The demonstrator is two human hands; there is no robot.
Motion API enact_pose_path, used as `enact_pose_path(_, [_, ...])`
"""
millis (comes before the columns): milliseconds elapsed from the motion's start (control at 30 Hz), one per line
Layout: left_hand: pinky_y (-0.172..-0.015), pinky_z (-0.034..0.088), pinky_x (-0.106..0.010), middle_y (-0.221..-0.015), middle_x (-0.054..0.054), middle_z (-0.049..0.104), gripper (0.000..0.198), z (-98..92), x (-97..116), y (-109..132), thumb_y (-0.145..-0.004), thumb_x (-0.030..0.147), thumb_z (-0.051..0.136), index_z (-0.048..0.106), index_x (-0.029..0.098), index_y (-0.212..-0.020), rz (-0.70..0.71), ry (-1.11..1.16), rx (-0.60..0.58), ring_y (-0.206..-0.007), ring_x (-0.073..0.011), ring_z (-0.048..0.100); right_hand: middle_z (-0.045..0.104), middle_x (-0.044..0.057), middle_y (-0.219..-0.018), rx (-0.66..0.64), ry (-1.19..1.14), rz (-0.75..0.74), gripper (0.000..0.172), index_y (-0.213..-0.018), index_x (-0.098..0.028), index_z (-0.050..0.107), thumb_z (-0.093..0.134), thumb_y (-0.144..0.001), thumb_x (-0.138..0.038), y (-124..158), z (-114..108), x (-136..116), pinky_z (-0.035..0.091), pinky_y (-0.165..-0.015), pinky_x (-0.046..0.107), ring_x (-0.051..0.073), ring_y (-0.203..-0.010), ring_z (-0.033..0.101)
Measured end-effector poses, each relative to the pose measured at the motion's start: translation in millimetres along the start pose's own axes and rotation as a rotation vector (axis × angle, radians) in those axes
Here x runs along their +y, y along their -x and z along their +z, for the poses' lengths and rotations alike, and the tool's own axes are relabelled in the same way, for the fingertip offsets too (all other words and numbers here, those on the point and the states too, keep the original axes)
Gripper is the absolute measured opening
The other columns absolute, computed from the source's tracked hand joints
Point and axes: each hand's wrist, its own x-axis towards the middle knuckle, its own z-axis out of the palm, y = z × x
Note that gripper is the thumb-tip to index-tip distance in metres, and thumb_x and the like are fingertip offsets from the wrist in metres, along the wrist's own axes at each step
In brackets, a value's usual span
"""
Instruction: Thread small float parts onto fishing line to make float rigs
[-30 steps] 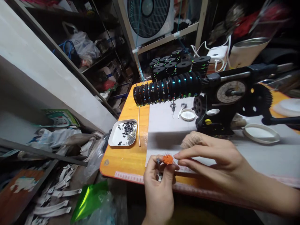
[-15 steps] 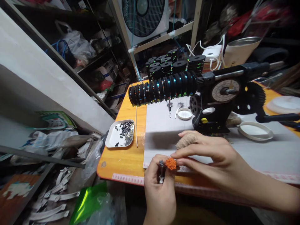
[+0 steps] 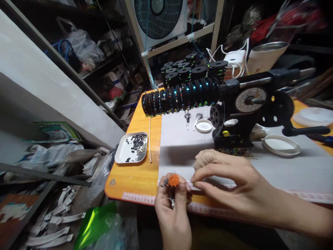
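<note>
Pinching the orange bunch point(image 3: 173, 180) and the grey bunch point(image 3: 165, 182) beside it between thumb and fingers, my left hand point(image 3: 173, 210) has both closed in its grip at the near edge of the table point(image 3: 137, 170). My right hand point(image 3: 234, 180) is just beside them, thumb and forefinger tips nearly together, though I cannot tell whether they hold anything; a tan wrap point(image 3: 204, 159) covers another finger.

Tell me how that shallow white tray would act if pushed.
The white tray would probably slide rather than tip, being low and broad on a smooth-looking yellow tabletop. Its thin rim suggests it is fairly light. The small black cylinders lying loose in it would likely shift or roll.
</note>
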Motion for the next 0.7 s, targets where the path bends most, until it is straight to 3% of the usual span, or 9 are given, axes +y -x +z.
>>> enact_pose_path(233, [-0.055,0.040,-0.019,-0.068,0.001,0.055,0.037,-14.5,4.4,-1.4,-0.079,0.049,0.083,0.061,0.019,-0.073,0.048,-0.037,0.054,-0.058,-0.0098,0.044,0.068,0.006,-0.087,-0.043,0.135,-0.116,0.018,-0.099,-0.016,0.072,0.062,-0.091,-0.004,3.1,-1.1,10.7,0.056,-0.080,0.031,0.016,-0.083,0.065])
enact_pose_path(567, [-0.056,0.042,-0.018,-0.068,0.002,0.057,0.034,-14.2,1.2,-1.9,-0.080,0.046,0.083,0.063,0.019,-0.074,0.015,-0.021,0.018,-0.060,-0.0091,0.047,0.070,0.005,-0.087,-0.043,0.209,-0.173,0.016,-0.100,-0.019,0.071,0.059,-0.096,-0.010,1.8,0.6,9.0,0.057,-0.088,0.034,0.016,-0.079,0.066])
enact_pose_path(700, [-0.064,0.051,-0.022,-0.075,-0.002,0.065,0.038,-13.9,-3.7,-1.9,-0.074,0.049,0.086,0.067,0.018,-0.084,-0.044,-0.045,0.078,-0.068,-0.0135,0.061,0.071,0.004,-0.085,-0.034,0.226,-0.173,0.012,-0.102,-0.022,0.071,0.064,-0.096,-0.017,3.1,-0.3,9.6,0.057,-0.086,0.033,0.016,-0.079,0.068])
